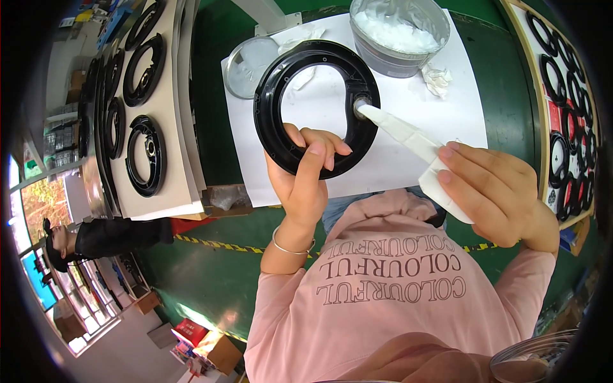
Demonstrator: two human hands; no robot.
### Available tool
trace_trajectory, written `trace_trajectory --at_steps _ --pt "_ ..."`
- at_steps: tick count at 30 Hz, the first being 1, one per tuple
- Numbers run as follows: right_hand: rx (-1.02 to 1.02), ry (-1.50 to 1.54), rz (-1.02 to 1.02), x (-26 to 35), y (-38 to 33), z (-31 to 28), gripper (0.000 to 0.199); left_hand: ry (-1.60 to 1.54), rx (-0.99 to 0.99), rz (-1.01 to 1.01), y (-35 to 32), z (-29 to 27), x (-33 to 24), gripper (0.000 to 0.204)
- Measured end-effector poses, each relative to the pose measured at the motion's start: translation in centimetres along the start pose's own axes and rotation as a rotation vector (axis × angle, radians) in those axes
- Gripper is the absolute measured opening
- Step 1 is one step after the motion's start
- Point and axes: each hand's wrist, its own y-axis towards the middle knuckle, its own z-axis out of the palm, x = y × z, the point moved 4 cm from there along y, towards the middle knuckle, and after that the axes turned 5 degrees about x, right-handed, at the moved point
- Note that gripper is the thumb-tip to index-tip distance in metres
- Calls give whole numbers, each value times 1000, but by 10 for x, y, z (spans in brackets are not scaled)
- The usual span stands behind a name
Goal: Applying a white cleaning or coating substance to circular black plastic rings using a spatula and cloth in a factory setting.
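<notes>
A black ring-shaped plastic part is gripped by its near rim in my left hand, fingers curled through the opening and thumb on top. My right hand pinches a long white tapered strip that looks like folded paper or a wrapped spatula. Its tip, with some white paste on it, meets the small round socket on the ring's right side. Beyond the ring stands a grey tub of white paste. A round translucent lid lies left of it.
White paper covers part of the green table, with crumpled tissue near the tub. Stacked boards carrying black rings are at left; a wood-edged tray of rings is at right. Another person is farther left.
</notes>
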Motion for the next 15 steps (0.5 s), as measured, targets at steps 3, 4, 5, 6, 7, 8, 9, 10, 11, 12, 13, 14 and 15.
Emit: trace_trajectory --at_steps 3,4,5,6,7,8,9,10,11,12,13,14,15 --pt "-19 24 25 0 -1 -3 24 -7 0 8 1 1 -1 15" --pt "-18 22 26 -1 0 -3 24 -12 -1 14 1 1 -1 15" --pt "-27 17 23 -2 0 -3 24 -12 -1 14 1 1 -1 15" --pt "-36 12 21 -3 0 -3 24 -11 6 11 1 1 -1 15" --pt "-37 12 22 -3 0 -2 24 -10 12 9 1 1 -1 15" --pt "-29 0 3 -2 -1 -1 24 -9 12 10 1 1 -1 15" --pt "-22 -11 -16 0 -1 1 24 -5 12 8 1 1 -2 15" --pt "-23 -11 -17 0 -2 2 24 -1 11 6 1 1 -2 15" --pt "-28 -6 -26 0 -3 3 24 -1 11 6 1 0 -2 15" --pt "-33 -2 -35 1 -4 3 24 -2 13 11 1 0 -2 15" --pt "-33 -2 -35 0 -4 2 24 -3 16 15 1 0 -2 15" --pt "-32 18 -4 -1 -3 0 24 -3 15 16 1 0 -2 15" --pt "-31 37 28 -3 -3 -2 24 -1 9 16 1 0 -2 16"
